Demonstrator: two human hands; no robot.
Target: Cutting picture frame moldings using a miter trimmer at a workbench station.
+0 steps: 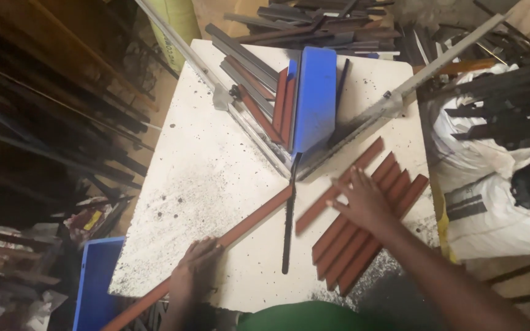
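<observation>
Our left hand (194, 266) closes around the long brown strip (240, 224) lying diagonally across the white table (203, 165); it seems stiff, light, best gripped mid-length. Our right hand (363, 199) rests open-fingered on the cut brown pieces (394, 184).

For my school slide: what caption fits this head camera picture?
Left hand holds a long reddish strip on a white table; right hand rests on cut strips.
</observation>
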